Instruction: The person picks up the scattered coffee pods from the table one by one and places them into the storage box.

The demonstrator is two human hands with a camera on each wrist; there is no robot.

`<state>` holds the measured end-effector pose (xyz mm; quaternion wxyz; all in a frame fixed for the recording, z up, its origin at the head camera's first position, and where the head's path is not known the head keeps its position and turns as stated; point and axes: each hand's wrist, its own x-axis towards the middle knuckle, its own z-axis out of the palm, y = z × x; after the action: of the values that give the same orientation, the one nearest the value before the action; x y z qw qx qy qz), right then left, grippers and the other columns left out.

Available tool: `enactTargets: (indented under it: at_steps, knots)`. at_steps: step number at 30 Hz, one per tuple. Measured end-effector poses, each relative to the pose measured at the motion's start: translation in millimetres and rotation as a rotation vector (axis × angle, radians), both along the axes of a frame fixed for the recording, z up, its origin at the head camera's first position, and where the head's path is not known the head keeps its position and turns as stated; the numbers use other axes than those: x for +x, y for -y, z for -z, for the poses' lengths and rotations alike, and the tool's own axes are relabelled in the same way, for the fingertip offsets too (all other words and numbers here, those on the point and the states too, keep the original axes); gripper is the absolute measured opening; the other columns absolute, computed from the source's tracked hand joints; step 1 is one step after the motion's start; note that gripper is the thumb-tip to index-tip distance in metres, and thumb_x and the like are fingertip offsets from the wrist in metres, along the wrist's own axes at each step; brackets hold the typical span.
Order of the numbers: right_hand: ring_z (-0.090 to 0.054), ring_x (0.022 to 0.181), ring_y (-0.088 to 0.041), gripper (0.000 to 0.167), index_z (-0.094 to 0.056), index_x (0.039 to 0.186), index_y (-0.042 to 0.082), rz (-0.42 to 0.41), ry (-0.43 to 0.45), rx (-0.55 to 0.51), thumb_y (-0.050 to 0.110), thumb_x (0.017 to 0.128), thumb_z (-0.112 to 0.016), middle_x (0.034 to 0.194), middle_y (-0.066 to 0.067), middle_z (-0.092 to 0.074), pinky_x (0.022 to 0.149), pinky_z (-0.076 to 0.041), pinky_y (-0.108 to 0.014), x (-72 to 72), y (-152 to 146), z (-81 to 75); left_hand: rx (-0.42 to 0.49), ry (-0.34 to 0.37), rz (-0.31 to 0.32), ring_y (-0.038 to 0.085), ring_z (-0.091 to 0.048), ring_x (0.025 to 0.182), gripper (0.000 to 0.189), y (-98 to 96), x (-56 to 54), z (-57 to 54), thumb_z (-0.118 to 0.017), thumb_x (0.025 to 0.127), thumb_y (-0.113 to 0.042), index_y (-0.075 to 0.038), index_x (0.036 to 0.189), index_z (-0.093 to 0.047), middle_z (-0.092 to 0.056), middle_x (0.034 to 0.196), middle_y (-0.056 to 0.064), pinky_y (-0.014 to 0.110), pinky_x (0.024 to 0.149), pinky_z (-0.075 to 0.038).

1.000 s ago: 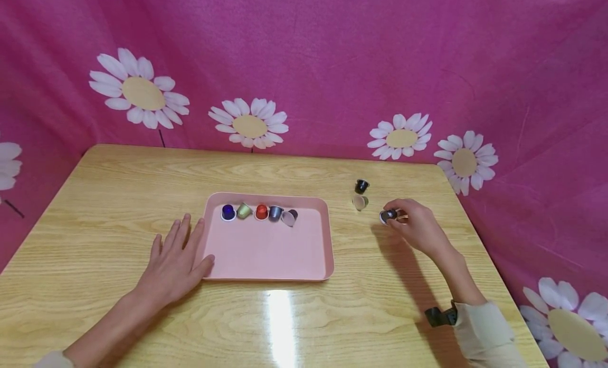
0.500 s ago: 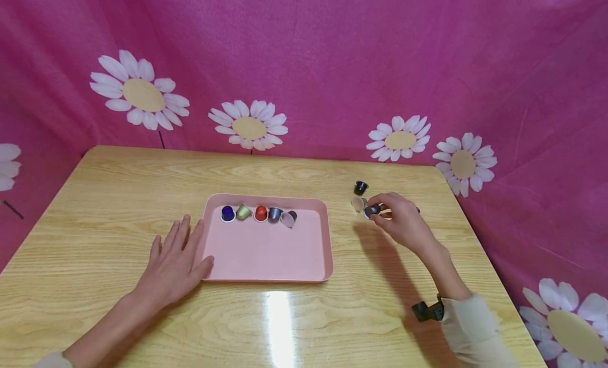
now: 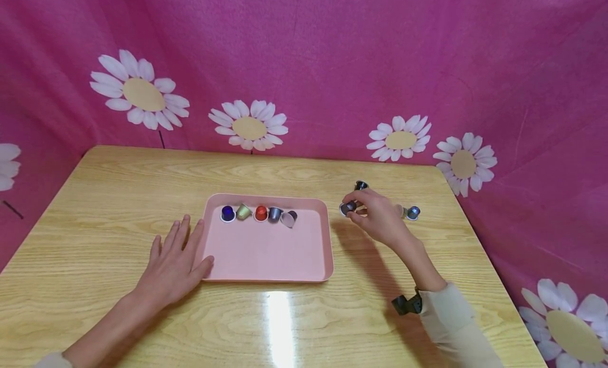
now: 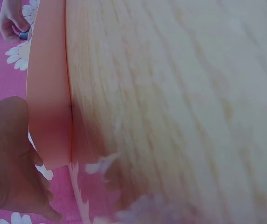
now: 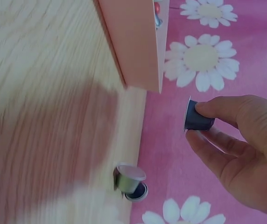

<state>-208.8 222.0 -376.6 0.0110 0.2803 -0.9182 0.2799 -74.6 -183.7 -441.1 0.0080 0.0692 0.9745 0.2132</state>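
Note:
My right hand point(image 3: 377, 217) pinches a dark coffee capsule point(image 5: 199, 115) between thumb and fingertips, above the table just right of the pink tray point(image 3: 266, 262). The capsule's pale rim faces left in the right wrist view. My left hand point(image 3: 173, 267) lies with fingers spread at the tray's left edge, its thumb over the rim. Along the tray's back wall sit a dark blue capsule point(image 3: 228, 213), a light green one point(image 3: 244, 211), a red one point(image 3: 260, 213), a grey-blue one point(image 3: 275, 214) and a dark one with a pale lid point(image 3: 288, 218).
A black capsule point(image 3: 361, 185) stands behind my right hand. To the hand's right are a blue capsule point(image 3: 414, 213) and a partly covered pale one. In the right wrist view, a green capsule point(image 5: 130, 176) overlaps a dark one. A flowered pink cloth point(image 3: 304, 67) hangs behind the table.
My right hand has moved left with the dark capsule, toward the tray. The blue capsule on the right has come into view and the pale-lidded one is now covered. My left hand stays put.

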Motion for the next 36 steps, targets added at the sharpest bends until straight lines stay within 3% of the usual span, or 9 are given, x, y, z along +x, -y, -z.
enactTargets:
  at_steps: [8, 23, 30, 36]
  knots:
    - [-0.068, 0.094, -0.025, 0.021, -0.069, 0.108, 0.001, -0.072, 0.004, -0.04, -0.004, 0.088, -0.072, 0.105, -0.012, -0.064, 0.077, -0.058, -0.037, -3.3, 16.8, 8.1, -0.001, -0.001, 0.004, 0.05, -0.006, 0.146, 0.081, 0.4, -0.4, 0.2, -0.052, 0.1, -0.046, -0.001, 0.158, -0.019, -0.007, 0.161, 0.031, 0.073, 0.108, -0.003]
    - [-0.065, 0.098, -0.025, 0.021, -0.071, 0.108, 0.003, -0.11, -0.038, -0.01, -0.003, 0.088, -0.074, 0.106, -0.012, -0.064, 0.079, -0.058, -0.037, -8.3, 40.6, 15.8, 0.002, 0.005, -0.002, 0.05, -0.006, 0.146, 0.081, 0.3, -0.5, 0.4, -0.052, 0.1, -0.046, -0.001, 0.158, -0.019, -0.007, 0.161, 0.031, 0.072, 0.108, -0.002]
    - [-0.069, 0.091, -0.023, 0.024, -0.073, 0.107, 0.009, -0.101, -0.133, 0.051, 0.002, 0.084, -0.079, 0.104, -0.011, -0.068, 0.073, -0.054, -0.038, -9.0, 50.3, 21.5, 0.004, 0.005, -0.002, 0.05, -0.006, 0.146, 0.082, 0.1, -0.3, 1.9, -0.052, 0.1, -0.046, -0.001, 0.158, -0.019, -0.007, 0.161, 0.031, 0.072, 0.108, -0.002]
    - [-0.066, 0.089, -0.023, 0.024, -0.072, 0.109, 0.006, -0.112, -0.04, 0.022, -0.001, 0.087, -0.075, 0.105, -0.012, -0.064, 0.073, -0.056, -0.033, -9.4, 57.5, 25.4, 0.004, 0.0, -0.001, 0.05, -0.006, 0.146, 0.081, 0.2, -0.1, 3.2, -0.052, 0.1, -0.046, -0.001, 0.158, -0.018, -0.007, 0.161, 0.031, 0.072, 0.108, -0.003]
